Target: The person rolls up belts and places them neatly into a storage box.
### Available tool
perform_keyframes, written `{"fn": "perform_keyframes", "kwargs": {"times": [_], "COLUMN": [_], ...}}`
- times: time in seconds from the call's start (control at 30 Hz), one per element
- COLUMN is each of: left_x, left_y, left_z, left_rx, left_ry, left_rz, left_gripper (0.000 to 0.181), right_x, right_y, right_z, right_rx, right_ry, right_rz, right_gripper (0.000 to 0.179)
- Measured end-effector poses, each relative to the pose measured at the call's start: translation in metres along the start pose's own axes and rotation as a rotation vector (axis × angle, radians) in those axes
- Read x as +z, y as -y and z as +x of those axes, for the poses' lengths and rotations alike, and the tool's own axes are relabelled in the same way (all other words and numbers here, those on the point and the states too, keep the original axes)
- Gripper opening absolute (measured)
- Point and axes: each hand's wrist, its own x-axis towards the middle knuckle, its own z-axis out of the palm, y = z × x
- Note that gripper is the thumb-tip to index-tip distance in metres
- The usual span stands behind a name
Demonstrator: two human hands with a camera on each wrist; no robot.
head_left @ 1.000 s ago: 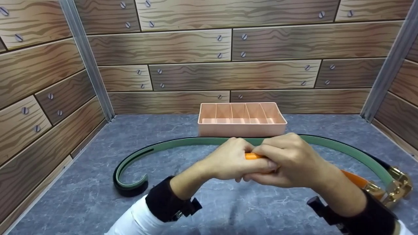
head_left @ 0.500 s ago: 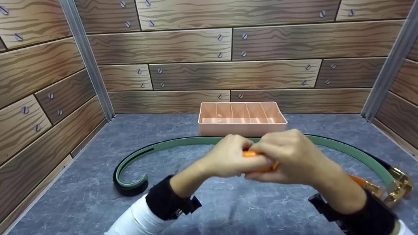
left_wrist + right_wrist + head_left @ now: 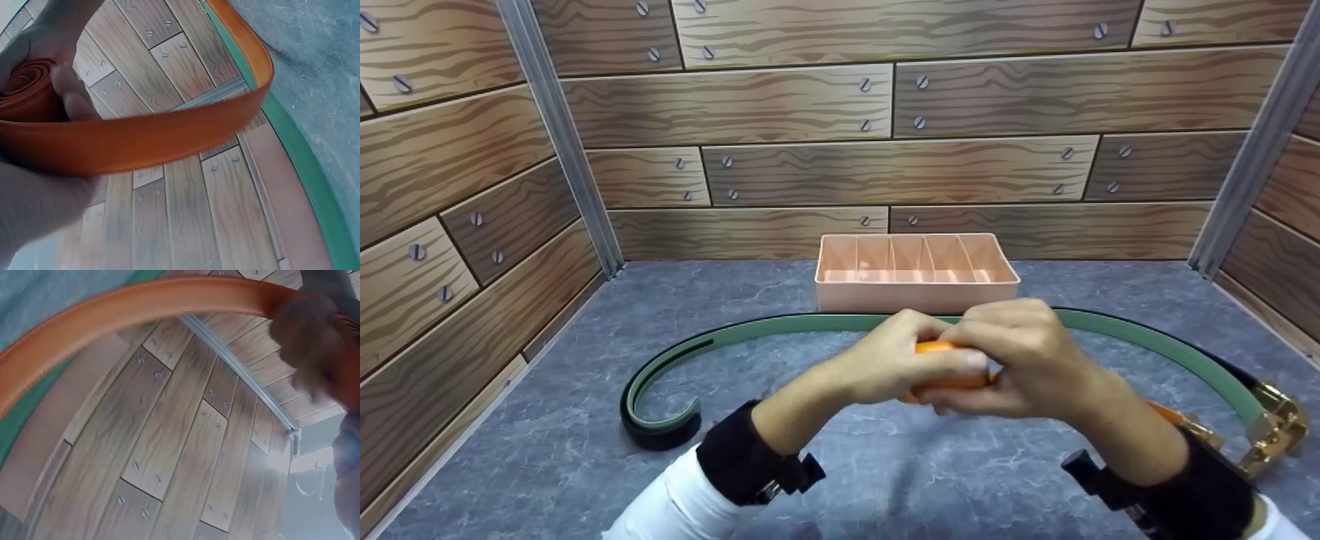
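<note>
In the head view an orange belt (image 3: 960, 381) is held between both hands above the tabletop. My left hand (image 3: 877, 364) grips the rolled part from the left, thumb lying across it. From the right, my right hand (image 3: 1024, 360) curls its fingers round the same roll. Several tight turns of the coil (image 3: 28, 87) show in the left wrist view, and a loose length of the strap (image 3: 146, 143) loops away from it. The orange belt's gold buckle (image 3: 1204, 433) lies at the right, partly hidden by the right forearm.
A belt with a green inner face (image 3: 802, 323) arcs across the table behind the hands, its left end curled. Its gold buckle (image 3: 1281, 427) lies at the right. Behind it stands a pink divided box (image 3: 915, 296). Wood-patterned walls (image 3: 795, 112) enclose the grey tabletop (image 3: 585, 465).
The fingers of both hands have shifted round the orange roll, and more of it shows between them. The green belt and the box stay in place.
</note>
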Motion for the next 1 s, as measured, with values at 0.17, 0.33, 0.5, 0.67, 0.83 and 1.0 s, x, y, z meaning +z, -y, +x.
{"fn": "perform_keyframes", "kwargs": {"times": [0.17, 0.33, 0.5, 0.67, 0.83, 1.0], "left_x": [0.001, 0.005, 0.008, 0.008, 0.006, 0.003], "left_y": [0.002, -0.006, -0.010, -0.009, -0.007, 0.001], "left_z": [0.000, -0.002, -0.003, -0.003, -0.002, 0.000], "left_rx": [0.083, -0.023, -0.090, -0.069, -0.064, 0.042], "left_ry": [0.081, -0.030, -0.053, -0.023, 0.001, 0.030], "left_rz": [-0.281, 0.049, 0.305, 0.271, 0.235, -0.047], "left_gripper": [0.062, 0.038, 0.034, 0.034, 0.035, 0.063], "right_x": [-0.003, -0.008, -0.008, -0.004, -0.003, -0.002], "right_y": [0.000, 0.004, 0.007, 0.006, 0.006, 0.000], "right_z": [0.001, 0.005, 0.006, 0.006, 0.005, 0.002], "right_rx": [0.100, 0.016, -0.047, -0.059, -0.054, 0.037], "right_ry": [-0.076, 0.079, 0.174, 0.123, 0.076, -0.045], "right_rz": [0.122, 0.029, -0.041, 0.024, 0.042, 0.124], "right_gripper": [0.036, 0.033, 0.033, 0.032, 0.032, 0.033]}}
